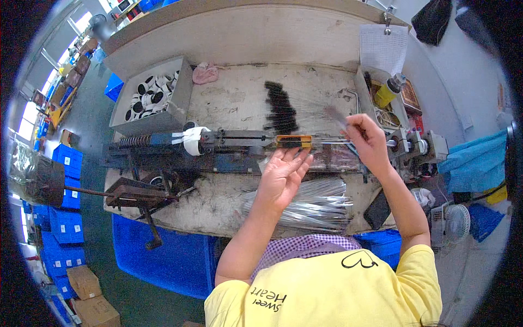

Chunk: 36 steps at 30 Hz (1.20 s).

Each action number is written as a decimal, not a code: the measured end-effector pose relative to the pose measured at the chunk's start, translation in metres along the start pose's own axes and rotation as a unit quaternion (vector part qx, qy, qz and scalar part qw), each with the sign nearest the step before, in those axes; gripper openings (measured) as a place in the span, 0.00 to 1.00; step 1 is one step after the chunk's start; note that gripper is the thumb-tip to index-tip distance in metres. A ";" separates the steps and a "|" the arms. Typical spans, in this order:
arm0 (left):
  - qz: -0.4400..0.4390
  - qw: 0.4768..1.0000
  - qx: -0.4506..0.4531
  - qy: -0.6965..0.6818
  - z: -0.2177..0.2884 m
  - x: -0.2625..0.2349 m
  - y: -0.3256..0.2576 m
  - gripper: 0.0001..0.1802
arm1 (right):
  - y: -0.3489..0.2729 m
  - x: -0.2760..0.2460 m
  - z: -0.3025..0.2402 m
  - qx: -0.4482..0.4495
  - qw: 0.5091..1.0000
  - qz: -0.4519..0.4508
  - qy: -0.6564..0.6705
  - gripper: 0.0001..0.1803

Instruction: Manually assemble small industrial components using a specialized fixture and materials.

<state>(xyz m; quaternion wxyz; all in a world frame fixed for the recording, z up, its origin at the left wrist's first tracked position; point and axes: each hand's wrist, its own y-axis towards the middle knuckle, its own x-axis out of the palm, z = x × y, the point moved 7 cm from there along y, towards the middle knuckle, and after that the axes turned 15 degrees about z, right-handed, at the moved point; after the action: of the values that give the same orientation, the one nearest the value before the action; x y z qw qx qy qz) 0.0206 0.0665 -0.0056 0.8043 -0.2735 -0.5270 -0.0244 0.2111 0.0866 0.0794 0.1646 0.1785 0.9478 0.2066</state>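
Note:
My left hand [284, 175] is palm up, its fingers stretched out against the lower edge of a small orange-yellow holder [306, 141] on a long metal bench fixture [234, 143]. Black bristles [290, 140] lie inside the holder. Over the fixture's right part, my right hand [368, 139] is closed around a slim dark thing [335, 114], too blurred to name. Behind the holder lies a row of black bristle brushes [280, 106], their thin wire stems fanning to the right. A bundle of shiny metal wires [316, 204] rests in front of the fixture, partly behind my left forearm.
At the back left, a grey box [185, 90] holds black-and-white round pieces. A pink cloth [205, 73] lies beside it. A tray at the right contains a yellow bottle [385, 94]. A dark flat object [377, 211] and a white fan [456, 220] are at the front right.

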 end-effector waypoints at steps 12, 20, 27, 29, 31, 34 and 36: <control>-0.033 0.997 0.063 -0.016 -0.009 -0.001 -0.001 0.30 | -0.037 0.072 -0.051 -0.323 0.933 -0.093 -0.132 0.10; -0.048 0.996 0.078 0.019 -0.004 0.004 -0.002 0.30 | -0.028 0.058 -0.054 -0.327 0.933 -0.052 -0.138 0.11; -0.003 0.997 0.082 0.011 -0.005 -0.004 0.001 0.28 | -0.026 0.061 -0.053 -0.360 0.914 -0.059 -0.178 0.12; -0.003 0.996 0.084 0.006 -0.004 -0.003 0.002 0.27 | -0.026 0.061 -0.053 -0.366 0.909 -0.065 -0.187 0.12; -0.001 0.996 0.082 0.024 -0.004 -0.001 0.001 0.30 | -0.028 0.060 -0.054 -0.379 0.899 -0.068 -0.210 0.13; 0.013 0.996 0.086 0.019 -0.005 0.000 -0.002 0.30 | -0.033 0.058 -0.051 -0.383 0.893 -0.066 -0.228 0.12; 0.008 0.996 0.089 0.015 -0.005 0.001 -0.001 0.30 | -0.033 0.063 -0.054 -0.388 0.889 -0.068 -0.234 0.11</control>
<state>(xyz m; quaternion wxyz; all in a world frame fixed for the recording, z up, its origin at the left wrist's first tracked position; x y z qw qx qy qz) 0.0247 0.0637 -0.0062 0.8333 -0.2050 -0.5127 0.0249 0.1254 0.0663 0.0955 0.4511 0.0788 0.7363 0.4982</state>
